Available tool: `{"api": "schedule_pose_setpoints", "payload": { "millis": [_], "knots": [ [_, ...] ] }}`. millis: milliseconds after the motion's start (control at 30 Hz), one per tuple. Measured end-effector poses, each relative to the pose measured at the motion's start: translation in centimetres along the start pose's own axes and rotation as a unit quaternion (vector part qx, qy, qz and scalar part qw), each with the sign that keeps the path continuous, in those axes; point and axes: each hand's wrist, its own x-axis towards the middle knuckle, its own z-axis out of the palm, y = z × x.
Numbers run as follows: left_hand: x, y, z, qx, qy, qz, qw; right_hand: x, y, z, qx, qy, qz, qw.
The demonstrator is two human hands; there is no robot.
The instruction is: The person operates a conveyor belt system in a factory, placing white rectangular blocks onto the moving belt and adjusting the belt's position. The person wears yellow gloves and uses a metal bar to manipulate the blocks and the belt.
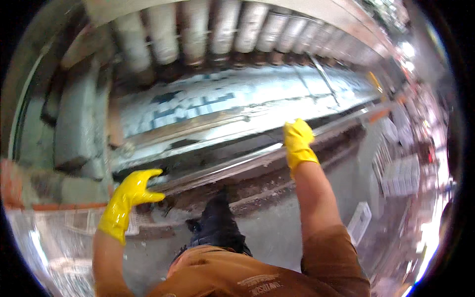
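Note:
Both hands wear yellow rubber gloves, and the bare forearms come out of brown sleeves. My left hand is spread, thumb apart from the fingers, right at the near lower edge of a long metal machine bed. It holds nothing. My right hand reaches further along, its fingers bent over the shiny metal rail that runs along the front of the bed. The picture is blurred, so the grip is not sharp.
A row of pale rollers runs above the bed. A grey boxy housing stands at the left. A dark boot-like shape is on the concrete floor below me. White crates stand at the right.

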Motion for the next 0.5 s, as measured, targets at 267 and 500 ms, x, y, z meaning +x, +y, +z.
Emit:
{"api": "schedule_pose_setpoints", "payload": {
  "millis": [267,500],
  "knots": [
    [-2.4,5.0,5.7,0.258,0.317,0.073,0.91,-0.7,-0.2,0.4,0.04,0.074,0.02,0.996],
    [-7.3,9.3,12.9,0.098,0.201,0.102,0.969,-0.2,-0.3,0.1,0.061,0.063,0.05,0.995]
  ]
}}
